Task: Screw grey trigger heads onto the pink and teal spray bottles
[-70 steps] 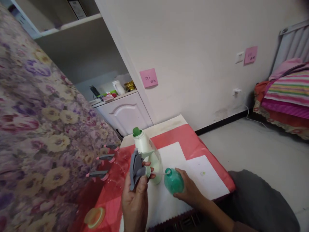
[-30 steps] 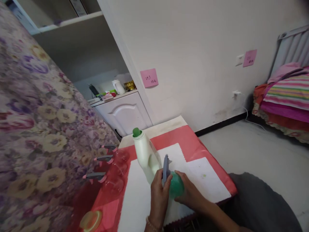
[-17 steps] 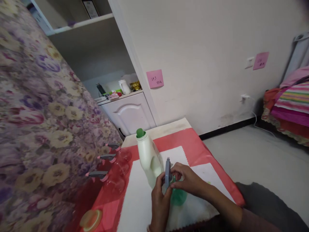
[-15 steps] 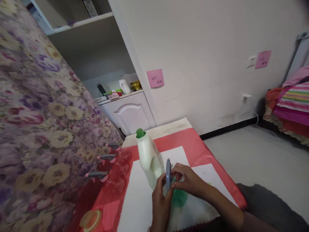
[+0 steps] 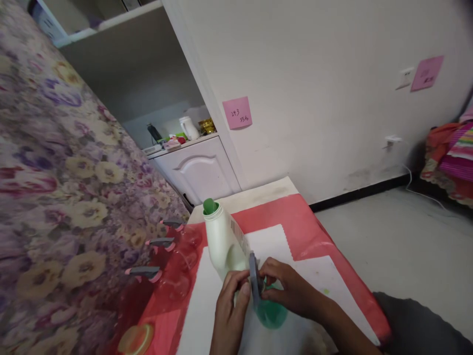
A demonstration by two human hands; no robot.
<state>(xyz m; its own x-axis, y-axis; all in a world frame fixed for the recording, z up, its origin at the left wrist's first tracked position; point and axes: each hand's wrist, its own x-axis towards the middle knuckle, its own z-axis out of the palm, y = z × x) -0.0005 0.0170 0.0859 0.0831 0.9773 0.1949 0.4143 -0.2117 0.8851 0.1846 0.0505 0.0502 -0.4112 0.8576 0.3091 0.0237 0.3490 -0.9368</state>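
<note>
A spray bottle [image 5: 272, 315] with green liquid in it stands on the white cloth in front of me. Its grey trigger head [image 5: 253, 278] points away from me. My left hand [image 5: 231, 305] is closed at the head's left side, fingertips against it. On the other side, my right hand [image 5: 283, 286] pinches around the neck just under the head; the fingers partly hide the collar. Right behind my left hand rises a large pale green jug [image 5: 223, 241], its pouring spout dark green and uncapped.
Several clear spray bottles with grey-and-pink heads, one a nearer bottle [image 5: 172, 283], line the table's left side. A round yellowish lid-like piece [image 5: 136, 340] lies at front left. The red-covered table [image 5: 273, 212] borders a floral curtain [image 5: 88, 212] and a wall.
My left hand has shifted left and lower on the trigger head, its fingers now more on the side. The trigger head sits slightly lower and nearer me. The view has turned a little left.
</note>
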